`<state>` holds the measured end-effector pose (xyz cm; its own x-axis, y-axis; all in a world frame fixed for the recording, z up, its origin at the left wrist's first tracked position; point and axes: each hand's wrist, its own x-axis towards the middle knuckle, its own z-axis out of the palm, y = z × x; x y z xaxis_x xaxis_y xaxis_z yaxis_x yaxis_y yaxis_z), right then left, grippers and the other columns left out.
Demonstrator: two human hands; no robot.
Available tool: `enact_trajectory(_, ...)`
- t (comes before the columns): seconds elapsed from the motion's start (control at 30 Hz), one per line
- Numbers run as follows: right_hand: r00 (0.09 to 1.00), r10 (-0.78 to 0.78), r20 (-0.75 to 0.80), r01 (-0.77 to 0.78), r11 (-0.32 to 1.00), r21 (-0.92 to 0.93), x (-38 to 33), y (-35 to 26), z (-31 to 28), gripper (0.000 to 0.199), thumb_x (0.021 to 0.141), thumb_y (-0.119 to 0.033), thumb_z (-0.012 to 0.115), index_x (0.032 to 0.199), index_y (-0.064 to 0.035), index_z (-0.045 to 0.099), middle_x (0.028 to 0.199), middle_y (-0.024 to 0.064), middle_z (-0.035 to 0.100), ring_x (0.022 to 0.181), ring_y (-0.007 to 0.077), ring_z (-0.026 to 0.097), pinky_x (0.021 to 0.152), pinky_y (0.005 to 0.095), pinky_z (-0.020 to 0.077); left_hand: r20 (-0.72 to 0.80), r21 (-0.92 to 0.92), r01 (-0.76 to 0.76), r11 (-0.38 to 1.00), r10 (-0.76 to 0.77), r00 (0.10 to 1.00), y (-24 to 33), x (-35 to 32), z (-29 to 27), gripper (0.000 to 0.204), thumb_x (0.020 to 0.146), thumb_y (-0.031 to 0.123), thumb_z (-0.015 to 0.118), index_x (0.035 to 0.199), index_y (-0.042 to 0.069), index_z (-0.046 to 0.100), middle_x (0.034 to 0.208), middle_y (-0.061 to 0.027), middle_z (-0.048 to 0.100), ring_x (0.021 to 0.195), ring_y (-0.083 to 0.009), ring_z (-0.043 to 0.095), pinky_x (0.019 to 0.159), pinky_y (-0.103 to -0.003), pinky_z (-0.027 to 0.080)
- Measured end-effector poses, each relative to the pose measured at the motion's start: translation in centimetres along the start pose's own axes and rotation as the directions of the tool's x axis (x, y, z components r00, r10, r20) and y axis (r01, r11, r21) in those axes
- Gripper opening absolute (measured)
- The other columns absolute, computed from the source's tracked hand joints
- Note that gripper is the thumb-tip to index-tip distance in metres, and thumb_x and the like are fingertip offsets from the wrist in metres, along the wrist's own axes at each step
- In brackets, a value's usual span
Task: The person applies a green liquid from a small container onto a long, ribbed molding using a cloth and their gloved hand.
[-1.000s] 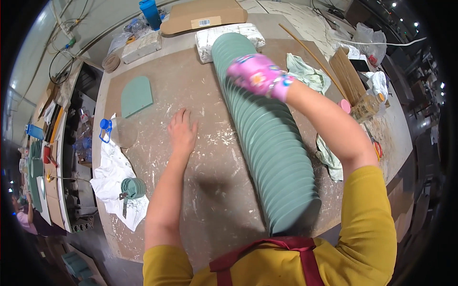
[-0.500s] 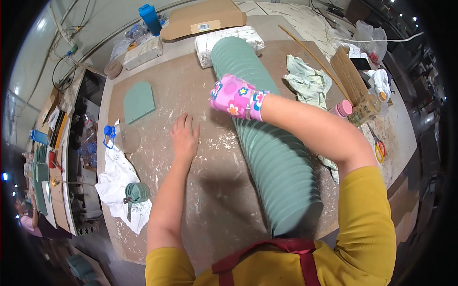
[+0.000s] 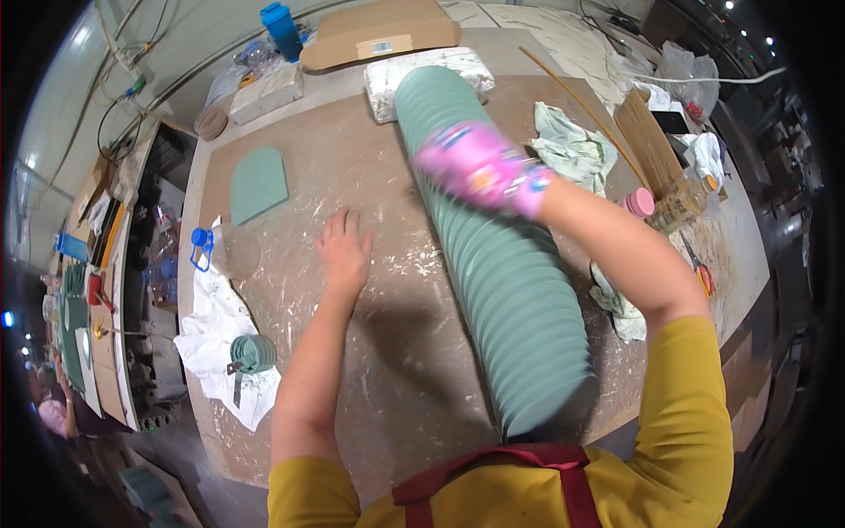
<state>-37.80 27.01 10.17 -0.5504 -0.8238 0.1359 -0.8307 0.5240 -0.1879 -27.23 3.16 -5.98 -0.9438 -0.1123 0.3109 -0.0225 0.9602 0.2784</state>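
Row of matte grey-green panels (image 3: pixel 526 304) lies right of centre on the desk (image 3: pixel 414 378), near end just in front of the worker's dark red apron (image 3: pixel 528 453), far end pointing away and a bit left. Panels lean on each other like fallen dominoes: thin, rounded tops, curved edges stepping evenly along the whole run. Colour uniform, surface smooth. Nearest face sits in shadow; upper edges along the middle catch light.

Left of the row, near side: white cloth (image 3: pixel 209 317), smudged, with a small green ribbed roll (image 3: pixel 253 352) on it. Right side: scissors (image 3: pixel 704 280), orange-red handles.

Left hand (image 3: pixel 345 255) bare, palm down on the desk, well apart from the row. Its fingers (image 3: pixel 340 222) are slightly apart, holding nothing. Clear jug (image 3: pixel 236 251) to its left.

Right hand (image 3: pixel 482 169) is covered in pink flowered fabric, over the row's far half. Motion-blurred: can't tell contact from hover, nor whether its fingers are apart or together.

Farther: one loose panel (image 3: pixel 260 185) flat on the left, same green, arched top, straight base. Crumpled pale cloth (image 3: pixel 570 145) right of the row. White wrapped block (image 3: pixel 381 88) at the row's far end, cardboard box (image 3: pixel 378 31) behind.
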Motion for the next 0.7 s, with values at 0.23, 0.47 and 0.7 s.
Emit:
enact_trajectory(0.23,0.990,0.029,-0.137,-0.047,0.991,-0.127,2.2,2.9,-0.2,0.011,0.089,-0.015,0.054,0.088,-0.0093,0.064,0.072,0.0080,0.063,0.068,0.0274,0.065,0.063,0.0377,0.0517,-0.004,-0.012,0.015,1.000,-0.015,1.000,0.6,0.0,-0.5,0.040,0.090,0.024,0.055,0.126,0.008,0.053,0.134,-0.0102,0.048,0.124,-0.0313,0.043,0.102,-0.048,0.032)
enact_trajectory(0.47,0.806,0.546,-0.228,-0.469,0.825,0.315,-7.7,11.0,1.7,0.035,0.082,-0.031,0.063,0.107,-0.0064,0.060,0.099,0.0175,0.066,0.094,0.0331,0.064,0.081,0.0402,0.0501,0.030,-0.006,0.007,1.000,-0.006,1.000,0.3,1.3,-0.5,0.040,0.091,0.027,0.056,0.126,0.008,0.053,0.134,-0.0103,0.048,0.123,-0.0316,0.044,0.102,-0.047,0.033)
enact_trajectory(0.7,0.964,0.135,0.231,-0.120,0.990,-0.080,5.8,-2.5,1.1,0.015,0.076,-0.012,0.060,0.086,-0.0066,0.070,0.084,0.0149,0.067,0.084,0.0304,0.067,0.075,0.0394,0.0531,0.016,0.017,-0.010,1.000,0.010,1.000,-1.5,3.5,0.1,0.043,0.090,0.029,0.058,0.128,0.009,0.051,0.131,-0.0107,0.049,0.121,-0.0327,0.045,0.100,-0.048,0.034)
